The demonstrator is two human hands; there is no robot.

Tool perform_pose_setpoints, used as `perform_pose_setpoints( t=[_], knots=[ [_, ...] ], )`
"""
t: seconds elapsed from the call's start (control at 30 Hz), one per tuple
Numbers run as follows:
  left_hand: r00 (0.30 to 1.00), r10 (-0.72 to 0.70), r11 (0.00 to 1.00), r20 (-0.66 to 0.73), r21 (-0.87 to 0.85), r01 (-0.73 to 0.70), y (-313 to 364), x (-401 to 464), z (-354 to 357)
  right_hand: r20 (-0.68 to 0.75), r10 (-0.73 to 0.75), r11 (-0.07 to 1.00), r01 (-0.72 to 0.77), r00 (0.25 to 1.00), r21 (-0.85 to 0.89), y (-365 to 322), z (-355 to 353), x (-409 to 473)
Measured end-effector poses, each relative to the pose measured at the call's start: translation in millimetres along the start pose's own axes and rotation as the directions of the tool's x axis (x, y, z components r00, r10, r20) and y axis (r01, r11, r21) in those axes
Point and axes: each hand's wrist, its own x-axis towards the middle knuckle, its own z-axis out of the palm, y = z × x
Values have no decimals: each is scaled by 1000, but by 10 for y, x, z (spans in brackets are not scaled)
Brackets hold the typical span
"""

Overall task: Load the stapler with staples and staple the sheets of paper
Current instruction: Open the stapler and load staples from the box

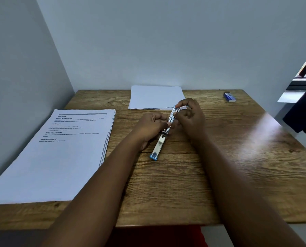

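A blue and silver stapler (159, 146) lies swung wide open on the wooden table (211, 175), its blue end toward me and its metal staple channel pointing away. My left hand (151, 126) grips the channel's middle from the left. My right hand (190, 116) pinches the far end of the channel with thumb and forefinger; whether a staple strip is between them I cannot tell. A blank stack of paper (155, 97) lies just beyond my hands. A printed stack of sheets (59, 154) lies at the left.
A small blue staple box (229, 96) sits at the table's far right. Grey walls close the left and back sides. A window and a dark cloth (303, 111) are at the right edge.
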Motion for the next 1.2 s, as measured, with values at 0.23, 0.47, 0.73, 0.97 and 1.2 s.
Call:
perform_pose_setpoints(
  t=[0.23,0.47,0.73,0.97,1.2],
  knots=[
    [999,5,1000,-40,27,-4,-20,4,7,-43,-201,935,178,979,-308,-31,30,-51],
    [995,33,997,-96,70,-26,-11,-9,10,22,-228,868,213,974,-448,-84,57,-99],
    [988,76,992,-136,106,-62,-31,12,-2,42,-183,802,174,982,-572,-154,35,-126],
    [989,84,993,-119,95,-73,-55,40,-14,80,-150,796,169,985,-582,-191,51,-151],
    [993,51,996,-110,74,-43,-24,15,-9,119,-139,818,182,983,-545,-193,25,-145]
  ],
)
